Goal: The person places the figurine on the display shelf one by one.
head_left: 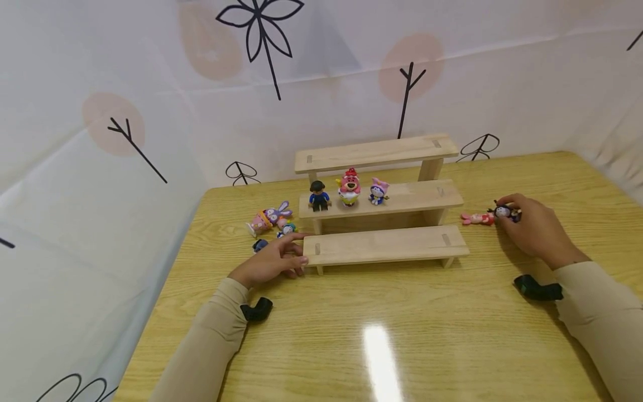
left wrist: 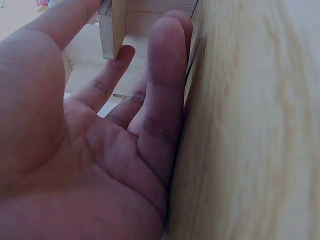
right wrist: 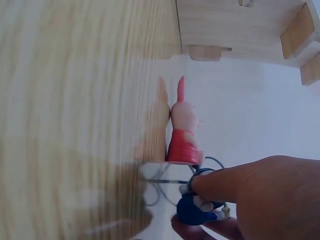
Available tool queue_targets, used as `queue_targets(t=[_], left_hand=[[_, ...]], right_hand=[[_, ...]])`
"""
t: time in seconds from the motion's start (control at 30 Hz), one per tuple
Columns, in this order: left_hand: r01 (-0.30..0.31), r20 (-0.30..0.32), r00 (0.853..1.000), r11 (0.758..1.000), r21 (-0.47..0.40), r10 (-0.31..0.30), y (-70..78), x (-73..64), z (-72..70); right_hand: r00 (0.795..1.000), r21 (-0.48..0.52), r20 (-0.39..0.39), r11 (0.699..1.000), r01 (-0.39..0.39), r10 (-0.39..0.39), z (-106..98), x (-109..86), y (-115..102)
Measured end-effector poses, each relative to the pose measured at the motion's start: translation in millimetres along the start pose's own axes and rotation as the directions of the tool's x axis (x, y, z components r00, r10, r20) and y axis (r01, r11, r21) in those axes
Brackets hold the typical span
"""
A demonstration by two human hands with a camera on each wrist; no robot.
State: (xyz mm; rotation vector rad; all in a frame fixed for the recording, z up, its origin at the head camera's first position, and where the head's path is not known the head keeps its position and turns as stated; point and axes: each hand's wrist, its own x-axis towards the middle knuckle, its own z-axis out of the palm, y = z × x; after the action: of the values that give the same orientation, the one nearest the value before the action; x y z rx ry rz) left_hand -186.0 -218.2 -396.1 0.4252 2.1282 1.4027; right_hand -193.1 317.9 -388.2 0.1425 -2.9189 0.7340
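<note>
Pale cloth point(head_left: 326, 106) printed with black plant outlines hangs beyond a wood-grain table point(head_left: 281, 346). From the head view we see a three-step wooden stand point(head_left: 384, 245) on it, with a black-capped figure point(head_left: 318, 196), a pink bear figure point(head_left: 349, 190) and a pink-hooded figure point(head_left: 379, 191) along the middle step. More small figures point(head_left: 278, 214) lie left of the stand. To its right, the right hand point(head_left: 537, 228) pinches a dark-topped figurine point(head_left: 504, 212) low over the table, just beside a pink figure point(head_left: 479, 218) that lies flat. The left hand point(head_left: 273, 259) brackets the left end of the lowest step.

In the left wrist view, we find that hand's thumb and fingers loosely parted around the stand's end, its near edge down by the tabletop; we cannot tell how firmly it presses. We judge the stand stiff and fairly light, apt to slide if nudged, and best held by a plank's end.

In the right wrist view, thumb and fingers close on the figurine's blue body. It looks like hard plastic, light but perhaps slick; we would pinch the solid trunk and spare the thin protruding parts. The pink figure's ears point toward the stand.
</note>
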Motion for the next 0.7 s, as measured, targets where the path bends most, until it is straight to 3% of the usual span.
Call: queue_targets(t=[0.37, 0.7], left_hand=[[0.007, -0.002, 1.0, 1.0, 0.002, -0.007, 0.9, -0.9, 0.1], [-0.006, -0.001, 1.0, 1.0, 0.0, 0.006, 0.7, -0.3, 0.1]], right_hand=[[0.989, 0.052, -0.145, 0.998, 0.023, -0.015, -1, -1.8, -10], [0.973, 0.097, -0.23, 0.994, 0.05, -0.027, 0, -3.8, -16]])
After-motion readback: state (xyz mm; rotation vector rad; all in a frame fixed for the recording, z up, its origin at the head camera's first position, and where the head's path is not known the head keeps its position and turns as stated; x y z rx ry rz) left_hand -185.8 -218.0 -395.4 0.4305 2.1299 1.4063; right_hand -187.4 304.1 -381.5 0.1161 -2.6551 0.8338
